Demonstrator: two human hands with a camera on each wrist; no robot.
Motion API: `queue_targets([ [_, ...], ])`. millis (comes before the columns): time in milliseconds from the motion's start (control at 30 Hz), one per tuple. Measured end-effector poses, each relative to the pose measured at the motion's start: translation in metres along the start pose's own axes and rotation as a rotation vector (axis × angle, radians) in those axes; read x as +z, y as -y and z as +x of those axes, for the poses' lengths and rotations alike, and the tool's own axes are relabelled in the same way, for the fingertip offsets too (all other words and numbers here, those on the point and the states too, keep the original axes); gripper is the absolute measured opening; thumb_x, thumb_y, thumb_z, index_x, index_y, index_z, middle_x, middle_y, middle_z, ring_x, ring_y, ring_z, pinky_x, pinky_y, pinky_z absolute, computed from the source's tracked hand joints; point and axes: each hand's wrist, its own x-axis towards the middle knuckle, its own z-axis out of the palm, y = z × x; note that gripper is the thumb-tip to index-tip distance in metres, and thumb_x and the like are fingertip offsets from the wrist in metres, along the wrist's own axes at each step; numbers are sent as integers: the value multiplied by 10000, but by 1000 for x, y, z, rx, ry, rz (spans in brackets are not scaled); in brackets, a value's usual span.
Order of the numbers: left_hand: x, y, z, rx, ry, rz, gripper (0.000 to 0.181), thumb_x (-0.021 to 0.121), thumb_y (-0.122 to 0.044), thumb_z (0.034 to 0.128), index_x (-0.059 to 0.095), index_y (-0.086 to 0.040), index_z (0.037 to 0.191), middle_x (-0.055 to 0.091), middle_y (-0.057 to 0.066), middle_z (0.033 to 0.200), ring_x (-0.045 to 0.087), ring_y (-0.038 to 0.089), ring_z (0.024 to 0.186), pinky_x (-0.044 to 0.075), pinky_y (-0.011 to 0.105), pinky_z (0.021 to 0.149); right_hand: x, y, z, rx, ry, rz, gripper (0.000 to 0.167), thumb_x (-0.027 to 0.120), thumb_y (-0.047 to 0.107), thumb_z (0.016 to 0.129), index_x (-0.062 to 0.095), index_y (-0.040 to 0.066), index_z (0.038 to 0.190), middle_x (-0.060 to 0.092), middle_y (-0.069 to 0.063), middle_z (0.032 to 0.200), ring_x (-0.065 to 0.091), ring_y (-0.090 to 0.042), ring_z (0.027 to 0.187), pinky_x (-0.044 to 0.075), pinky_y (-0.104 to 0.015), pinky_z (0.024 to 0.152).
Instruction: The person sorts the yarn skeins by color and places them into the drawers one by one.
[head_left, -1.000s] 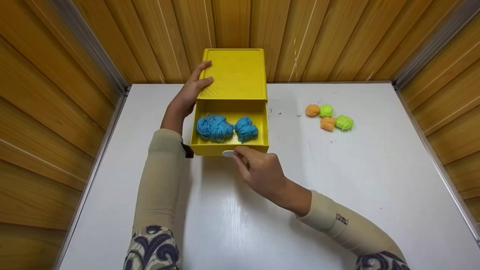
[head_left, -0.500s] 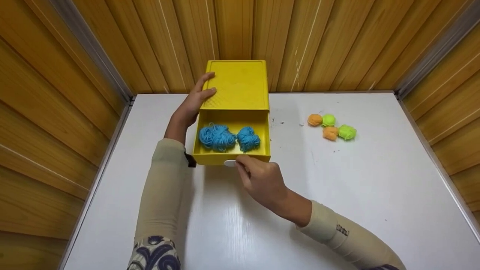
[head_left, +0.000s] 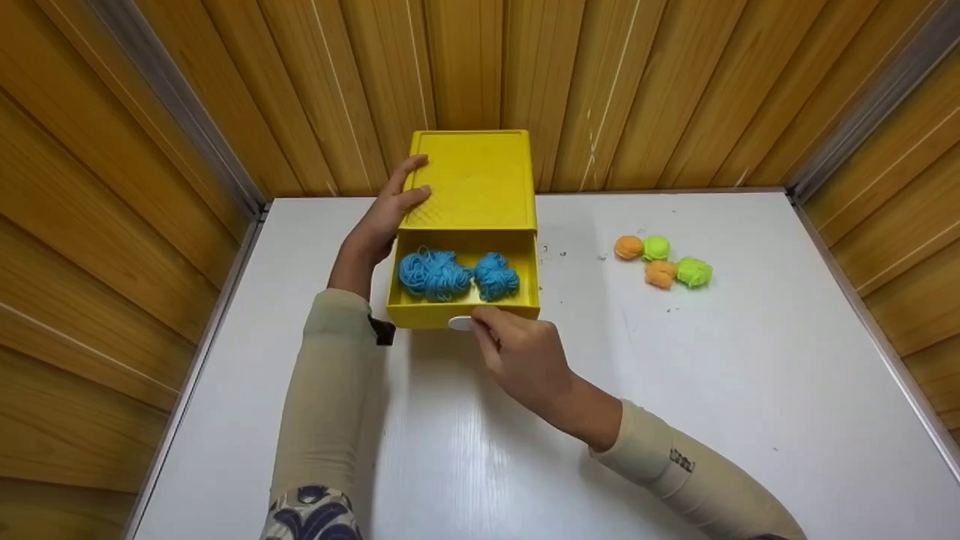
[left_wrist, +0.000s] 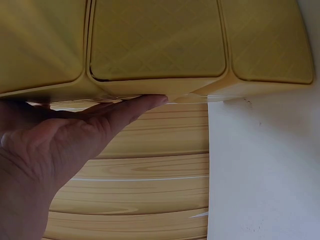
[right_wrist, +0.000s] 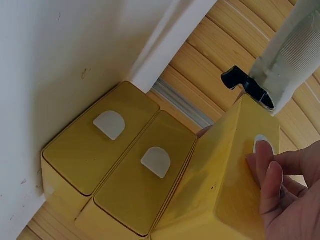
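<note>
A yellow drawer unit (head_left: 474, 180) stands at the back of the white table. Its top drawer (head_left: 424, 319) is pulled out, with two bundles of blue yarn (head_left: 435, 275) lying inside. My left hand (head_left: 381, 219) rests against the unit's left side with extended fingers, the thumb and a fingertip over the top edge. My right hand (head_left: 527, 360) pinches the white handle (head_left: 459, 323) on the drawer's front between thumb and fingers. In the right wrist view, two lower drawers (right_wrist: 127, 185) are closed, each with a white handle.
To the right of the unit lie small orange yarn balls (head_left: 660, 274) and green yarn balls (head_left: 694, 271) in a cluster. Wood-patterned panels (head_left: 615, 90) enclose the white table (head_left: 720, 390) at the back and both sides.
The drawer has slid a little inward, my right hand still pinching its handle. My left hand stays on the unit's side. The head view has tilted, shifting the scene lower in the picture.
</note>
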Motion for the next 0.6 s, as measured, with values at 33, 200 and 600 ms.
queue_targets([
  [33, 0, 0, 0, 1, -1, -4, 608, 536, -368, 1077, 286, -456, 1624, 117, 44, 1773, 514, 287, 1398, 501, 457, 1166, 0, -2, 2, 2, 2, -1, 116, 822, 124, 935, 743, 69, 999, 807, -33, 853, 734, -135, 644, 592, -226, 614],
  [200, -1, 0, 0, -15, 9, -1, 610, 539, -381, 1075, 278, -485, 1617, 151, 52, 1755, 539, 290, 1366, 513, 448, 1158, 4, -11, 11, 33, 11, 13, 93, 790, 131, 965, 745, 66, 1015, 818, -45, 885, 746, -159, 667, 610, -242, 653],
  [600, -3, -6, 0, -63, 33, 12, 626, 541, -399, 1073, 253, -525, 1615, 102, 25, 1776, 443, 275, 1449, 409, 459, 1249, 17, -29, 37, 122, 32, 25, 80, 735, 140, 1009, 727, 61, 1000, 827, -65, 928, 783, -179, 723, 632, -280, 680],
])
